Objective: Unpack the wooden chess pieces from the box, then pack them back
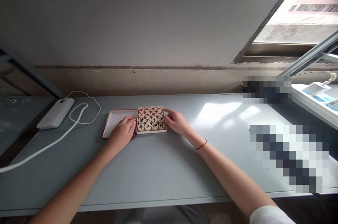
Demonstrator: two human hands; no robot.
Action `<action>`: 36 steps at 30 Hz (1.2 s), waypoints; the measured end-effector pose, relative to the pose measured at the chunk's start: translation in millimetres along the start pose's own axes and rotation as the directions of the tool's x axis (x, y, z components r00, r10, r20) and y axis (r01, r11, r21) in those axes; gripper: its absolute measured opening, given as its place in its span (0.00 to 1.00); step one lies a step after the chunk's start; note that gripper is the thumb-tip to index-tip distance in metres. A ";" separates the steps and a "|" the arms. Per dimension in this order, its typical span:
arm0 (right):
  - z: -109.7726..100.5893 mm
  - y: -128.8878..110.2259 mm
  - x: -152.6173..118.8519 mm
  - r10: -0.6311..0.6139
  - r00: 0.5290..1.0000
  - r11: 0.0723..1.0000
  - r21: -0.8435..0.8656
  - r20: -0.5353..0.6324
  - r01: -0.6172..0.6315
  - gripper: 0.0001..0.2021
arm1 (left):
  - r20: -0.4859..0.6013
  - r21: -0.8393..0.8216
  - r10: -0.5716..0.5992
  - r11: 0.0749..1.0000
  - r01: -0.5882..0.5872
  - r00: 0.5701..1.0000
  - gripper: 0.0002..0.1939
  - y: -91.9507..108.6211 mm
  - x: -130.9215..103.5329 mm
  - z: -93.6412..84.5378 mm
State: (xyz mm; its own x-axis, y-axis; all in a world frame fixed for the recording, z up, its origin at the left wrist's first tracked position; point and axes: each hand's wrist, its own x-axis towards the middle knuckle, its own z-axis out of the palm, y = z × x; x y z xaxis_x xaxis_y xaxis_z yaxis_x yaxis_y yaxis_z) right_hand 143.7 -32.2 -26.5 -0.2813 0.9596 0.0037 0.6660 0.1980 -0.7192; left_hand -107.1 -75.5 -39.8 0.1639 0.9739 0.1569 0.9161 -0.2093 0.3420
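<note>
A shallow box (151, 132) stands upright on the grey desk, filled with round wooden Chinese chess pieces (148, 120) in rows. The far pieces carry red characters, the near ones black. Beside it on the left lies the box lid (113, 122), white inside up, with a dark red edge. My left hand (123, 128) lies across the lid's right part, fingers bent and close together round its edge, fingertips against or close by the box's left side. At the box's right side, my right hand (176, 120) has its thumb and index finger at the rim; its other fingers are curled underneath, partly hidden.
A white power bank (56, 113) with a thick white cable (56, 141) sits at the desk's left. Sunlight falls on the desk (158, 171) at the right, near two blurred-out areas. A wall stands behind, a window (290, 16) at upper right, and metal frame bars at both sides.
</note>
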 end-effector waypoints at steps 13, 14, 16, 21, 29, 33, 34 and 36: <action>9.5 -8.5 -0.8 0.016 0.999 0.999 -0.043 -0.040 -0.018 0.24 | -0.022 0.233 -0.016 0.972 0.021 1.000 0.15 20.0 50.4 -22.6; 11.3 -8.8 -2.1 0.009 0.999 0.999 -0.046 -0.052 -0.012 0.24 | -0.024 0.244 -0.022 0.969 0.028 0.999 0.14 21.0 50.6 -21.4; 15.3 -9.7 -4.8 -0.011 0.997 0.998 -0.055 -0.072 0.007 0.23 | -0.037 0.255 -0.032 0.966 0.040 0.999 0.14 23.0 48.1 -19.0; 22.5 -13.8 -9.3 -0.040 0.996 0.996 -0.080 -0.076 0.034 0.23 | -0.054 0.369 -0.058 0.927 0.074 0.997 0.19 32.6 39.4 -16.7; 26.3 -18.4 -16.0 -0.036 0.996 0.993 -0.117 -0.082 0.026 0.23 | -0.037 0.433 -0.093 0.896 0.100 0.995 0.23 44.8 34.5 -15.3; 30.2 -18.3 -19.6 -0.083 0.991 0.987 -0.144 -0.103 0.068 0.23 | -0.021 0.403 -0.092 0.911 0.092 0.996 0.20 44.2 32.2 -15.4; 30.7 -18.0 -20.2 -0.088 0.990 0.987 -0.144 -0.110 0.071 0.23 | -0.016 0.388 -0.097 0.917 0.095 0.995 0.19 43.7 32.0 -15.5; 31.0 -17.3 -20.7 -0.086 0.989 0.987 -0.145 -0.123 0.068 0.23 | -0.018 0.350 -0.112 0.930 0.112 0.993 0.17 42.8 31.7 -16.0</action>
State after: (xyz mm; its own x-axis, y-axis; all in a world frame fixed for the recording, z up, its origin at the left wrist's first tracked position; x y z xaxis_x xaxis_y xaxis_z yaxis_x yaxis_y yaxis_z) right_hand 116.5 -61.7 -35.7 -0.2508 0.9562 0.1512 0.7382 0.2900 -0.6091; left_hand -68.5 -54.9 -5.4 0.0532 0.9895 0.1343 0.9984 -0.0552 0.0115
